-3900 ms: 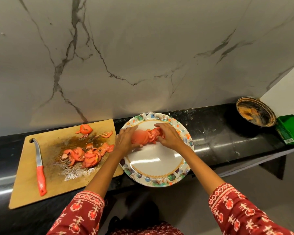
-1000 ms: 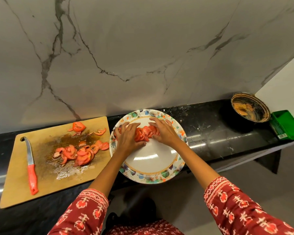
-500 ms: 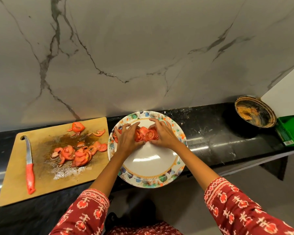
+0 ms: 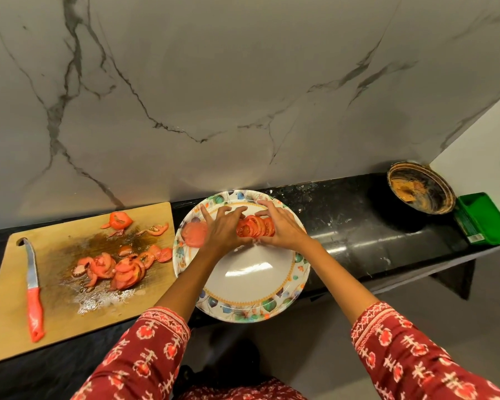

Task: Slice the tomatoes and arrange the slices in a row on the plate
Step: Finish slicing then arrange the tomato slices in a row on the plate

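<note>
Head view shows us mid-arranging: our left hand [image 4: 220, 229] and right hand [image 4: 282, 228] press fanned tomato slices [image 4: 256, 226] together on the plate [image 4: 251, 308]; next, more slices [image 4: 124, 268] from the cutting board [image 4: 9, 321].

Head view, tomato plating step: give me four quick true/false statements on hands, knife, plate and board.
1. Both hands, left hand and right hand, are over the plate. True.
2. The knife is in the right hand. False: it lies on the cutting board.
3. Overlapping tomato slices sit between the hands. True.
4. The cutting board holds no tomato. False: cut tomato pieces remain there.
</note>
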